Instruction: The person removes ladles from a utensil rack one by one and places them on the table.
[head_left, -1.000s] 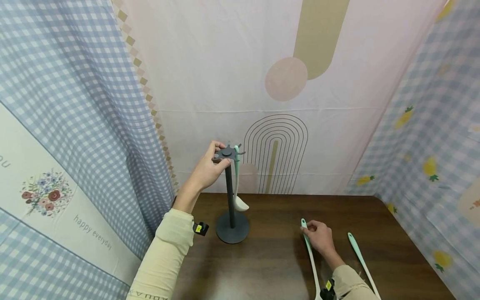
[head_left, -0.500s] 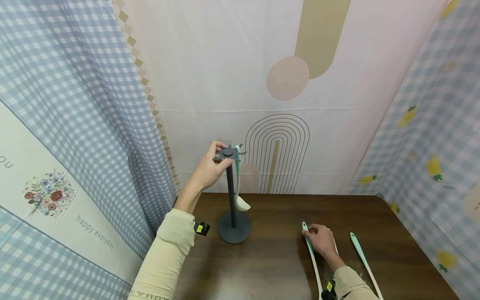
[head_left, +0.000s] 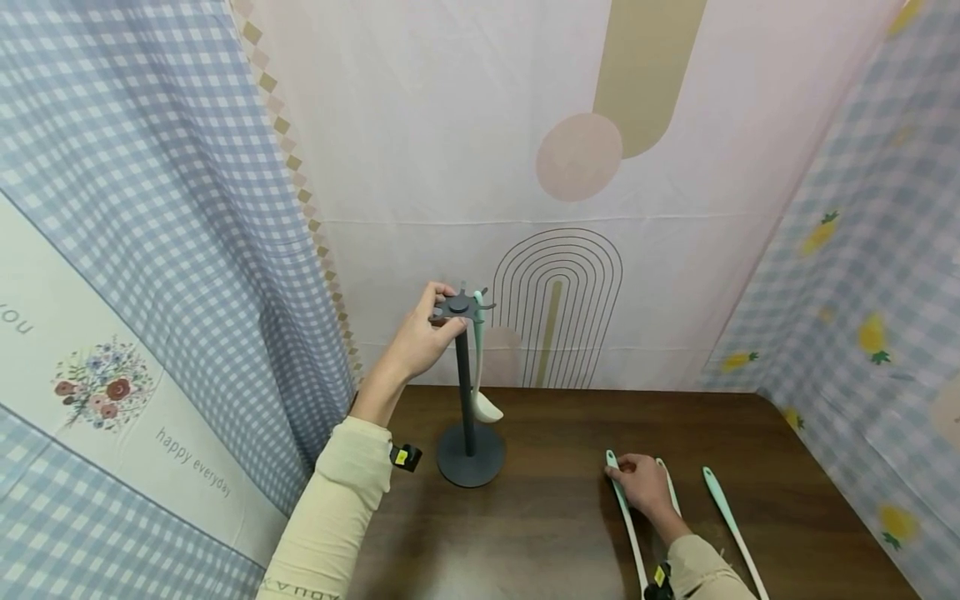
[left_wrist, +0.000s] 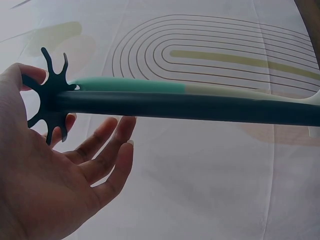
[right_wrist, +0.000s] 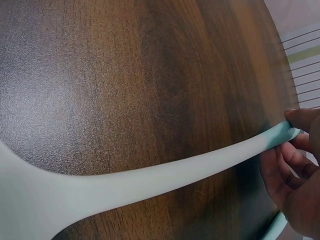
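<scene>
My left hand grips the hooked top of a dark utensil stand, its thumb and fingers about the hooks. The left wrist view shows several curved hooks and the pole. A mint-and-white ladle hangs from the stand's right side, bowl down. At the lower right, my right hand pinches the mint handle end of a white kitchen utensil. The right wrist view has that utensil widening into a broad head, cut off by the frame, so its kind is unclear.
Beside my right hand lies another mint handle, partly hidden by the arm. Farther right, a mint-and-white utensil runs off the lower edge. The brown table meets a patterned cloth at its back edge.
My right hand has shifted slightly down in the head view with the pinched utensil, and the handle beside it has come into sight. The left hand keeps its grip on the stand.
</scene>
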